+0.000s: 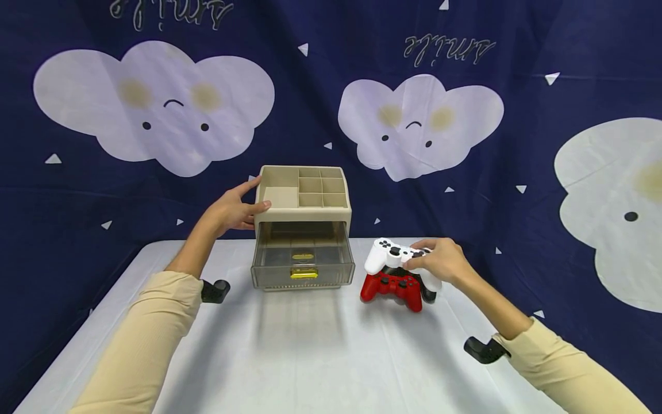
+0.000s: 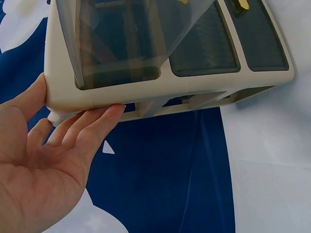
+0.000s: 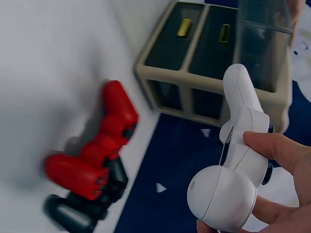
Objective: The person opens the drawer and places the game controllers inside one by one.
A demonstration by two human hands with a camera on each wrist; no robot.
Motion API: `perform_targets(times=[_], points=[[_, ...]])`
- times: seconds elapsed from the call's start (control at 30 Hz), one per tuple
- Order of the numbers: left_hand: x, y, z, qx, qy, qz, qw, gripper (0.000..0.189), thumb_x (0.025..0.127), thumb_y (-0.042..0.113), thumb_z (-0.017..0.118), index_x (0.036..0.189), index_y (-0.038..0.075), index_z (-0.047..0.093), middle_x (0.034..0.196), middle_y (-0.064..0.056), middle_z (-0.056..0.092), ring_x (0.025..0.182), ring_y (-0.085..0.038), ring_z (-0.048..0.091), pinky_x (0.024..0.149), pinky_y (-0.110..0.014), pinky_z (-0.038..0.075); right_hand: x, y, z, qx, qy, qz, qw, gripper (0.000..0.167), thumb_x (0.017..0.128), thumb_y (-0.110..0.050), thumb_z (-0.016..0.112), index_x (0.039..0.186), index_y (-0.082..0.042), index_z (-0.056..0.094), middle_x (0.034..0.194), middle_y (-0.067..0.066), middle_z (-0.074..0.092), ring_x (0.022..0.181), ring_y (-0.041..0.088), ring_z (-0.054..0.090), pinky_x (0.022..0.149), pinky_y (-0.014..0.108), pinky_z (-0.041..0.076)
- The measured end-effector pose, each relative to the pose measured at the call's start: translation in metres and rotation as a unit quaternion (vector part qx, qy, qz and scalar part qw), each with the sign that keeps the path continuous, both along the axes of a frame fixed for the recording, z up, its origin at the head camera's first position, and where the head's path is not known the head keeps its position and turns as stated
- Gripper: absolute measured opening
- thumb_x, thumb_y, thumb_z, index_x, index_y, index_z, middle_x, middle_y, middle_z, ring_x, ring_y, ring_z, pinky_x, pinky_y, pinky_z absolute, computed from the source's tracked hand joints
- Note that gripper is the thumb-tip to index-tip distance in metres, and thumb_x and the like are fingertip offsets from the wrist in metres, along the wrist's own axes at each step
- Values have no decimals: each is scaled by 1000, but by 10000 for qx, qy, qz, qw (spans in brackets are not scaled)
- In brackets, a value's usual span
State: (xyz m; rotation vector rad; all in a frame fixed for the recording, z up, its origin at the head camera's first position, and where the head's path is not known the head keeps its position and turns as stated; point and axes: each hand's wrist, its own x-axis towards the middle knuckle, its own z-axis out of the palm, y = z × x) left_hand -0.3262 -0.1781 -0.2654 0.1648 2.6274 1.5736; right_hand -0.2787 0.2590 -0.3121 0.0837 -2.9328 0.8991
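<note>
A beige desktop drawer organizer (image 1: 303, 214) stands at the back of the table, its top transparent drawer (image 1: 331, 276) pulled out. My left hand (image 1: 235, 210) holds the organizer's upper left corner, thumb on the top edge and fingers along the side (image 2: 73, 97). To the right, my right hand (image 1: 439, 260) pinches a white game controller (image 3: 240, 141) between thumb and fingers, above the table. Below it lies a red game controller (image 1: 393, 287), with a black controller (image 3: 73, 213) beside it, partly hidden by the red and white ones.
The white table (image 1: 305, 356) meets a dark blue cloud-patterned curtain (image 1: 310, 115) at its back edge. The organizer's top has several open compartments (image 1: 323, 187). Lower drawers with yellow handles (image 3: 184, 27) are closed. Black camera mounts (image 1: 486, 349) sit at both wrists.
</note>
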Motion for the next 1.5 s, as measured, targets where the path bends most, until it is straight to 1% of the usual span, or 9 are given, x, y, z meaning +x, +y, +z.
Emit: perform_targets(times=[0.13,0.27,0.4,0.57,0.73,1.07,1.2,1.33,1.5], points=[[-1,0,-1,20,-6,13,10000,83,103,27,62,164,34,7,145,-31,50,121,-45,63,102,-54,53,0,-7,18,-72,13,84,9999,63,75,-38,85,128,-7,70,141,23,59,129,43,52,101,56,48],[-1,1,-1,36,-8,18,10000,83,103,26,62,164,34,7,145,-30,50,121,-45,64,103,-55,52,-1,-15,36,-106,86,167,9998,64,76,-39,85,130,-8,70,141,23,59,130,42,50,101,55,48],[-1,1,-1,79,3,10,10000,83,103,26,62,164,34,7,145,-31,50,121,-45,63,102,-55,52,-4,-26,51,-101,202,219,9995,61,76,-40,86,128,-11,71,133,19,64,118,36,55,92,46,49],[-2,-1,-2,91,-17,5,10000,83,103,28,63,164,36,7,146,-30,50,121,-45,63,103,-56,51,-8,-44,62,-177,326,353,9987,57,74,-36,87,124,-12,73,123,16,69,103,30,60,81,34,48],[-3,0,-1,109,-12,-3,9999,84,102,28,63,164,37,7,147,-30,48,122,-45,63,103,-56,52,-12,-66,67,-320,310,489,9978,54,74,-33,87,122,-13,73,119,16,69,96,28,63,74,29,51],[-3,-1,0,25,-1,18,10000,84,102,28,63,164,38,7,154,-29,41,124,-45,61,104,-55,51,-14,-111,72,-594,325,802,9945,54,71,-32,87,121,-17,74,115,12,70,93,27,65,75,33,53],[-5,-2,-1,-14,-2,11,10000,83,103,29,63,164,37,7,154,-30,41,125,-46,60,104,-55,51,-13,-127,72,-616,373,892,9934,53,69,-32,88,119,-19,75,115,9,71,96,26,64,76,33,52],[-6,-2,-1,2,-7,-18,10000,83,103,28,63,164,35,8,150,-31,45,124,-47,60,103,-55,51,-12,-143,70,-613,454,1007,9920,51,68,-31,90,115,-19,77,115,7,72,102,25,62,78,34,51],[-6,-2,0,-8,-5,-6,10000,82,103,27,62,164,34,9,146,-30,49,123,-46,62,102,-54,53,-14,-160,64,-549,525,1155,9904,52,66,-29,92,115,-18,78,122,8,72,113,27,60,84,37,52]])
